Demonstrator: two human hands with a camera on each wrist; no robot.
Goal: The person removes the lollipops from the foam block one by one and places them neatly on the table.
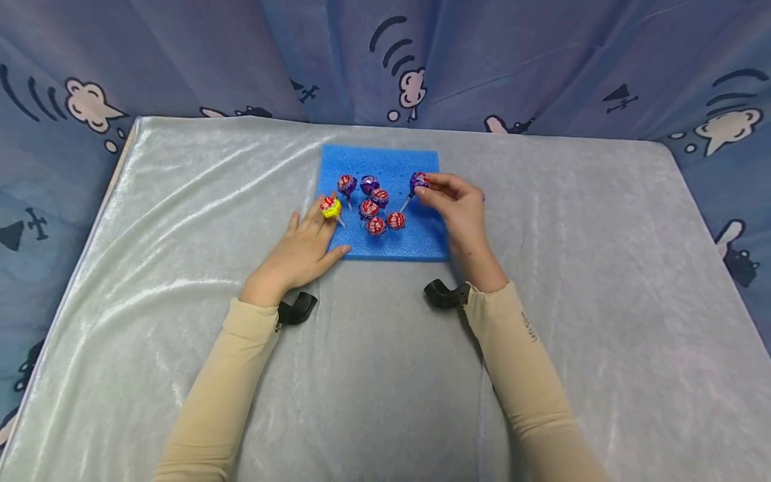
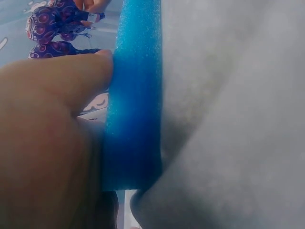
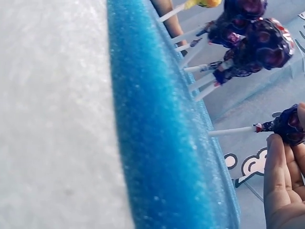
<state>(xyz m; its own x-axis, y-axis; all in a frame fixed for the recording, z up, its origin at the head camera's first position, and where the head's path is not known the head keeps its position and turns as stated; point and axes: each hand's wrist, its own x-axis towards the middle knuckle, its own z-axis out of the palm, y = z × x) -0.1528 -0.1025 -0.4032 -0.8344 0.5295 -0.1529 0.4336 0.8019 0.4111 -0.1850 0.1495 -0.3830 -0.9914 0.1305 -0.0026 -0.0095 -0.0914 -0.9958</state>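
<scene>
Several wrapped lollipops stand by their sticks in a blue foam block [image 1: 421, 244]. My right hand [image 1: 460, 207] pinches the wrapped head of a purple lollipop [image 1: 417, 181] at the block's right side. In the right wrist view, that lollipop's white stick [image 3: 233, 131] meets the foam; whether it is sunk in cannot be told. Flat on the block's left edge rests my left hand [image 1: 304, 251], its fingers spread and its thumb along the front edge. A yellow lollipop [image 1: 330, 207] rises beside those fingers. Purple and red lollipops [image 1: 369, 209] cluster in the middle.
A pale velvety cloth [image 1: 373, 375] covers the table under the block. Behind the table hangs a blue printed curtain [image 1: 512, 60]. Black wrist bands [image 1: 446, 294] sit on both wrists. Small holes show in the foam near its back.
</scene>
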